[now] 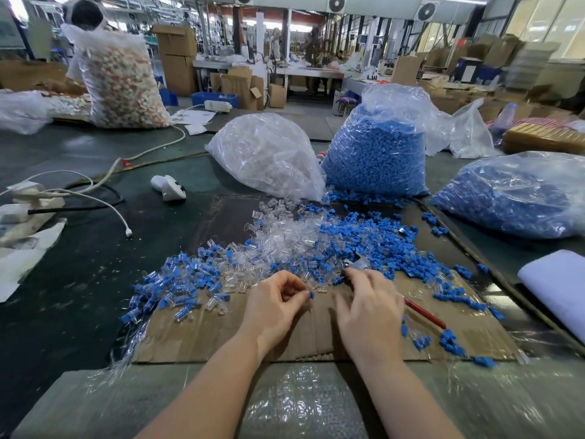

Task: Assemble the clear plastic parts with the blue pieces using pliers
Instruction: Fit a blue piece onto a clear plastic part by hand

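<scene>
A heap of loose clear plastic parts [285, 239] and blue pieces [364, 239] lies on a flattened cardboard sheet [205, 337]. To its left is a spread of joined clear-and-blue parts [177, 280]. My left hand [275, 308] has curled fingers and pinches a small blue piece [311, 294] at the fingertips. My right hand [370, 308] grips pliers [359, 264]; the metal jaws stick out above the fingers and a red handle [424, 313] shows to the right of the hand.
Behind the heap stand a bag of clear parts [269, 153] and two bags of blue pieces [376, 150] [519, 198]. A white handheld device [167, 186], cables and a power strip [25, 201] lie at left. Bubble wrap [300, 403] covers the near edge. A person stands far left.
</scene>
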The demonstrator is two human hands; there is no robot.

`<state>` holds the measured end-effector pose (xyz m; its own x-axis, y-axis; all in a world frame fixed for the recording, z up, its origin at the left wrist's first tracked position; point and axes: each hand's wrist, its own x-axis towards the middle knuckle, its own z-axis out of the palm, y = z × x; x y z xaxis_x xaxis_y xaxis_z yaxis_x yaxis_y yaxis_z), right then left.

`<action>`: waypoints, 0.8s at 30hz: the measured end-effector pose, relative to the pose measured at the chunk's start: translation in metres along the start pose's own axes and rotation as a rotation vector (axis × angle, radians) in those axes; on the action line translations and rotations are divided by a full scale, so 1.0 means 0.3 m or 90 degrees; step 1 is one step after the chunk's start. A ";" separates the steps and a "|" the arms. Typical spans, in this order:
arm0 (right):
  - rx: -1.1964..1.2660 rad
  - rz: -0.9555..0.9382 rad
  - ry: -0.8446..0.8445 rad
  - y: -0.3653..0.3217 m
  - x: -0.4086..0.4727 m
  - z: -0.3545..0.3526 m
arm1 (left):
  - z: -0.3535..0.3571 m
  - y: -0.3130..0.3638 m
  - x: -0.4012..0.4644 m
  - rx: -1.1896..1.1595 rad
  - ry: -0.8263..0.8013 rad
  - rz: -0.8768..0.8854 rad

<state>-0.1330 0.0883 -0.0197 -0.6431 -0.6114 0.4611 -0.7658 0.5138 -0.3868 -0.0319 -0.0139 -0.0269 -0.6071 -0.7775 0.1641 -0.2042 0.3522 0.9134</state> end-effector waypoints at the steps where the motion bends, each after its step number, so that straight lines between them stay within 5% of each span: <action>1: -0.081 0.068 -0.043 0.011 0.010 -0.015 | -0.001 -0.001 0.000 0.005 0.003 0.003; 4: -0.266 0.197 -0.212 0.048 0.039 -0.056 | -0.002 -0.003 0.002 0.014 0.001 0.008; 7: -0.290 0.212 -0.292 0.066 0.050 -0.065 | 0.000 -0.005 0.004 0.012 0.001 0.008; 13: -0.378 0.089 -0.223 0.061 0.019 -0.051 | -0.003 -0.013 0.008 -0.003 0.001 -0.002; 24: -0.259 0.011 -0.241 0.052 0.078 -0.123 | -0.006 0.009 0.026 -0.154 0.020 -0.089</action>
<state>-0.1599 0.1041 0.0144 -0.6685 -0.7357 0.1088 -0.7413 0.6709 -0.0175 -0.0359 -0.0199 -0.0225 -0.5608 -0.8271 0.0380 -0.0930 0.1086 0.9897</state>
